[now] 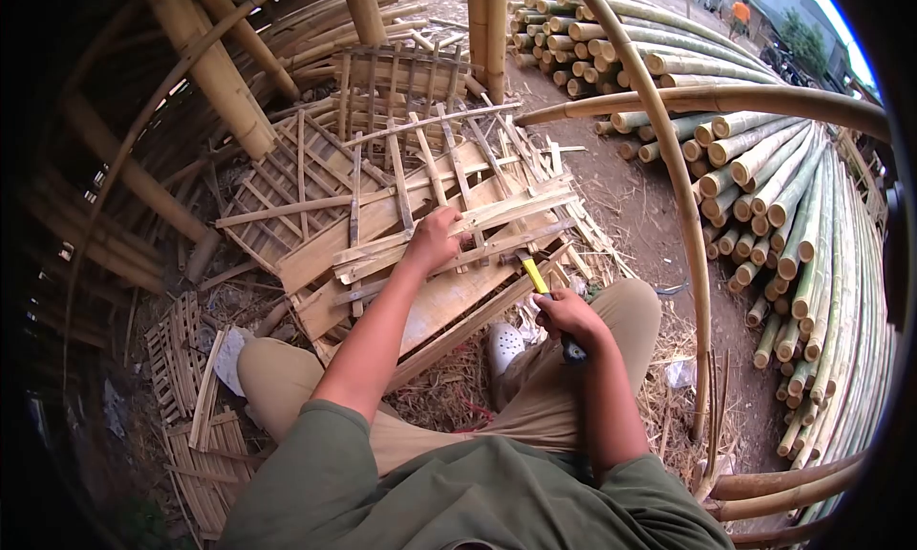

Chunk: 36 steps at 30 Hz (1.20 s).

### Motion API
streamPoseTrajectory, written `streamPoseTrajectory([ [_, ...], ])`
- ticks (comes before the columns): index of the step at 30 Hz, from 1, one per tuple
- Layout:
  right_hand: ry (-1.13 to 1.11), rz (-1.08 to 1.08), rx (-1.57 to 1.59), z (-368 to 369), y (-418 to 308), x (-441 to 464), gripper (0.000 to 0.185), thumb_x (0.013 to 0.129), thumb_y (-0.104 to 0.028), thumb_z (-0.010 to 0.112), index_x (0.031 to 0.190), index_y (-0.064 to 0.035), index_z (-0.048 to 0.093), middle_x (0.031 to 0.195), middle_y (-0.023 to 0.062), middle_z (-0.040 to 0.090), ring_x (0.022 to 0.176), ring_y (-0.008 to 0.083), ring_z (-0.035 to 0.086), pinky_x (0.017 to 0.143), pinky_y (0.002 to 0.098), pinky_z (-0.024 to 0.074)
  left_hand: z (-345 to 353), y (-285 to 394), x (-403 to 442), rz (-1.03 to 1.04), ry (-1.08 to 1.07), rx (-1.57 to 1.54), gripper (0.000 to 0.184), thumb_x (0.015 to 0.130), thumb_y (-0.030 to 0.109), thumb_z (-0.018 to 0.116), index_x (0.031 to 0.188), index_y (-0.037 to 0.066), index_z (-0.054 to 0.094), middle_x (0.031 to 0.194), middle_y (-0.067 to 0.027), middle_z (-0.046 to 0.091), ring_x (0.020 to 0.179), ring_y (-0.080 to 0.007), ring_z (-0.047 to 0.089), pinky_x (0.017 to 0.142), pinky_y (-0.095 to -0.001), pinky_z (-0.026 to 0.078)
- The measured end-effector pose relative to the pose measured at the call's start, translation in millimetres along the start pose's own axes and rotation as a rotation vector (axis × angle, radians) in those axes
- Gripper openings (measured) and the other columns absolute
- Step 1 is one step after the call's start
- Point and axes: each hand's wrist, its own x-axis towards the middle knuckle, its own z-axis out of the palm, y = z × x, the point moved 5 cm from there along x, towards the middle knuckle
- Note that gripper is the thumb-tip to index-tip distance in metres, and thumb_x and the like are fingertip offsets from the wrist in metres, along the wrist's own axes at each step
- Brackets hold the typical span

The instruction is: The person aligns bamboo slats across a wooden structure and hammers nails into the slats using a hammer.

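My right hand [568,317] is wrapped round the handle of a hammer [535,275], yellow near the head and black at the grip. The hammer's head lies close to the edge of the slats. With fingers curled, my left hand [437,240] grips pale split-bamboo slats [516,209] that run across a crate-like lattice frame [403,192]. Its fingertips are partly hidden, so any nail there cannot be made out. Below the slats, a flat wooden board [458,306] lies between my knees.
Cut bamboo poles [755,153] are stacked at the right. A curved bamboo pole [659,120] arches up nearby. More slatted panels [205,445] lie at lower left. Thick bamboo posts [215,72] stand at the back left. A person in orange [740,13] is far off.
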Motion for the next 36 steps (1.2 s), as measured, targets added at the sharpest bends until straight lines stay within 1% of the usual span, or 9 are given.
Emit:
streamPoseTrajectory([
  [2,-0.005,0.003,-0.015,0.3,-0.5,-0.2,0.031,0.101,-0.027,0.058,0.083,-0.0011,0.06,0.063,0.0035,0.057,0.049,0.0133,0.05,0.046,0.0303,0.0402,-1.2,-4.0,4.3,-0.109,-0.044,0.004,0.036,0.081,0.021,0.079,0.106,0.002,0.063,0.104,-0.0203,0.067,0.1,-0.039,0.065,0.086,-0.0425,0.051],
  [8,0.012,0.013,-0.066,-2.1,3.1,0.3,0.036,0.101,-0.031,0.058,0.078,-0.0042,0.057,0.061,0.0018,0.056,0.046,0.012,0.05,0.045,0.0279,0.0414,-0.2,-2.8,4.6,-0.1,-0.015,0.018,0.03,0.083,0.019,0.077,0.103,0.002,0.062,0.102,-0.0215,0.067,0.096,-0.0423,0.064,0.083,-0.0467,0.051],
  [12,-0.011,0.029,-0.05,-0.7,6.2,-5.9,0.034,0.101,-0.031,0.059,0.079,-0.0046,0.057,0.062,0.002,0.056,0.046,0.0115,0.05,0.045,0.0278,0.0409,3.2,-8.4,2.3,-0.089,-0.027,-0.03,0.03,0.082,0.019,0.078,0.102,0.002,0.063,0.102,-0.0199,0.066,0.1,-0.0399,0.063,0.087,-0.0452,0.05],
  [14,-0.011,0.041,-0.044,3.3,12.7,-11.7,0.034,0.101,-0.03,0.059,0.079,-0.0048,0.057,0.062,0.002,0.056,0.046,0.0113,0.05,0.045,0.0277,0.0402,3.7,-3.5,-1.2,0.124,0.086,0.088,0.032,0.08,0.019,0.079,0.101,0.001,0.063,0.101,-0.0171,0.066,0.103,-0.0367,0.06,0.09,-0.0434,0.049],
  [18,-0.045,0.064,0.123,17.6,15.2,-36.5,0.033,0.102,-0.03,0.058,0.079,-0.0062,0.054,0.061,0.0013,0.054,0.044,0.011,0.046,0.043,0.0277,0.0367,8.2,1.7,-5.7,0.097,0.129,0.176,0.031,0.078,0.018,0.08,0.099,0.001,0.064,0.099,-0.0155,0.065,0.103,-0.0348,0.059,0.091,-0.0435,0.048],
  [22,-0.054,0.009,0.1,18.3,12.9,-40.0,0.029,0.099,-0.029,0.063,0.086,-0.0054,0.054,0.06,-0.0003,0.051,0.043,0.0097,0.043,0.041,0.0282,0.0346,10.0,-5.7,-5.2,0.011,0.111,0.143,0.034,0.078,0.023,0.081,0.099,0.002,0.065,0.101,-0.016,0.065,0.103,-0.0336,0.06,0.091,-0.0439,0.047],
  [27,-0.048,-0.101,0.263,18.5,16.8,-20.4,0.028,0.098,-0.031,0.064,0.087,-0.0067,0.055,0.056,-0.0025,0.049,0.042,0.0081,0.042,0.04,0.0259,0.0337,10.1,-11.7,0.0,-0.15,0.042,0.128,0.039,0.076,0.031,0.083,0.101,0.007,0.067,0.102,-0.0142,0.068,0.106,-0.0313,0.062,0.09,-0.0454,0.046],
  [33,0.083,-0.193,0.27,20.3,14.9,-9.5,0.032,0.097,-0.032,0.066,0.082,-0.0076,0.052,0.054,-0.0026,0.05,0.04,0.0083,0.044,0.038,0.0261,0.0365,12.2,-7.1,-7.5,-0.069,0.158,0.271,0.038,0.077,0.037,0.081,0.099,0.01,0.066,0.098,-0.0105,0.069,0.1,-0.0288,0.064,0.085,-0.0442,0.046],
  [36,0.095,-0.198,0.243,20.4,18.5,-6.3,0.034,0.097,-0.032,0.067,0.079,-0.0077,0.051,0.054,-0.0023,0.05,0.039,0.0087,0.044,0.037,0.0264,0.037,13.2,-8.3,-9.4,-0.019,0.157,0.287,0.032,0.081,0.034,0.078,0.098,0.009,0.065,0.097,-0.0118,0.069,0.098,-0.0297,0.064,0.084,-0.0442,0.048],
])
